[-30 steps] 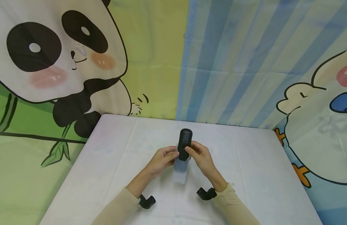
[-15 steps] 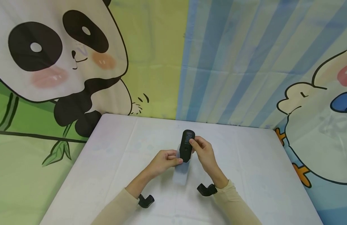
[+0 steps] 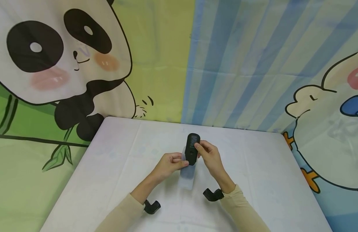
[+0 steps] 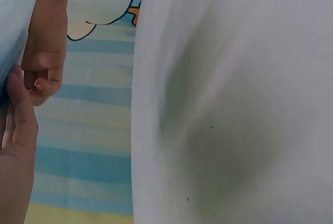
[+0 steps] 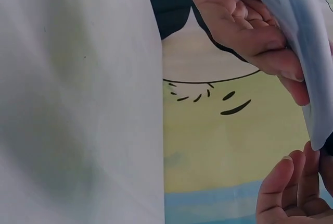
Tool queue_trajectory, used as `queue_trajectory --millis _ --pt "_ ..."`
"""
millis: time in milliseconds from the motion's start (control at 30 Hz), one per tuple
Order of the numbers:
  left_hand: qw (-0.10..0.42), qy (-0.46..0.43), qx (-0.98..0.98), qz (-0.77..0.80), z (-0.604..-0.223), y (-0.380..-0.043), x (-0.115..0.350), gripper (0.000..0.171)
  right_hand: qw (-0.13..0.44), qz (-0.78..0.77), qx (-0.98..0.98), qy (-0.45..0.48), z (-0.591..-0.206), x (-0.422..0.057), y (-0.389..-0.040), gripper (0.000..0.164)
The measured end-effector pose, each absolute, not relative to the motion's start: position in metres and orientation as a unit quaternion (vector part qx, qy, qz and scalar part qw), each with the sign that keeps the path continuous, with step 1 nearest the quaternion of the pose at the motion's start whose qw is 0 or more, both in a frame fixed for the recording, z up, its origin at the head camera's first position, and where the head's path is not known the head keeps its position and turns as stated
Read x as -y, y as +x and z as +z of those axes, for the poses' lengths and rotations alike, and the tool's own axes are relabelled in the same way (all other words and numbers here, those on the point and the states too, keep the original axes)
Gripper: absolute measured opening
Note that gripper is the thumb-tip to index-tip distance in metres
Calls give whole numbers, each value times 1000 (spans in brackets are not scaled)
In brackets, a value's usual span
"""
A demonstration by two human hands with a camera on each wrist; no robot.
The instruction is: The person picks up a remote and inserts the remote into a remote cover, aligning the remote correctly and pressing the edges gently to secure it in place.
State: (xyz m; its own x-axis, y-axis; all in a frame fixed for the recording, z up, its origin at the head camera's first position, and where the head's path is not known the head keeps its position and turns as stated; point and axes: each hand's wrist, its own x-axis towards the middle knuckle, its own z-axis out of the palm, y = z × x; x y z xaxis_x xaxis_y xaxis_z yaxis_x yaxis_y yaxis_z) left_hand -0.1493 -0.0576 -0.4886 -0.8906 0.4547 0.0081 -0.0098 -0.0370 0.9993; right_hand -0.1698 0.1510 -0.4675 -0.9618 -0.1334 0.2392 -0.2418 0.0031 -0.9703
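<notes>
A black remote control (image 3: pixel 192 151) with rounded ends and pale print is tilted above the table, partly in a frosted plastic sleeve (image 3: pixel 187 178). The sleeve's lower part hangs below the remote. My left hand (image 3: pixel 170 164) holds the sleeve's left side, its thumb across the remote's lower end and its fingers behind. On the other side, my right hand (image 3: pixel 210 158) pinches the remote's upper half, thumb on the printed face. From the left wrist, the sleeve (image 4: pixel 14 31) hides most of the remote. In the right wrist view, a dark bit of the remote (image 5: pixel 329 146) shows at the sleeve's mouth.
A white cloth covers the table (image 3: pixel 132 141). Black angled mounts (image 3: pixel 152 207) stick out at both wrists, near the beige sleeves of the person. A printed curtain (image 3: pixel 155 64) with a panda and stripes hangs behind the table's far edge.
My right hand has slid from the remote's middle toward its upper end, and the remote has shifted slightly right. My left thumb now lies lower, at the remote's bottom end.
</notes>
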Motion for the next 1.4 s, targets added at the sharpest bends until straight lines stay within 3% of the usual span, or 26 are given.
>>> queue_trajectory --millis 1000,1233,1400 --pt "127 163 -707 676 -493 -151 59 28 -39 680 716 152 -477 -164 -156 28" --pt "87 176 -713 673 -493 -151 62 28 -60 685 712 145 -480 -164 -155 31" --pt "32 195 -732 652 -495 -151 65 31 -115 684 707 138 -485 -165 -153 41"
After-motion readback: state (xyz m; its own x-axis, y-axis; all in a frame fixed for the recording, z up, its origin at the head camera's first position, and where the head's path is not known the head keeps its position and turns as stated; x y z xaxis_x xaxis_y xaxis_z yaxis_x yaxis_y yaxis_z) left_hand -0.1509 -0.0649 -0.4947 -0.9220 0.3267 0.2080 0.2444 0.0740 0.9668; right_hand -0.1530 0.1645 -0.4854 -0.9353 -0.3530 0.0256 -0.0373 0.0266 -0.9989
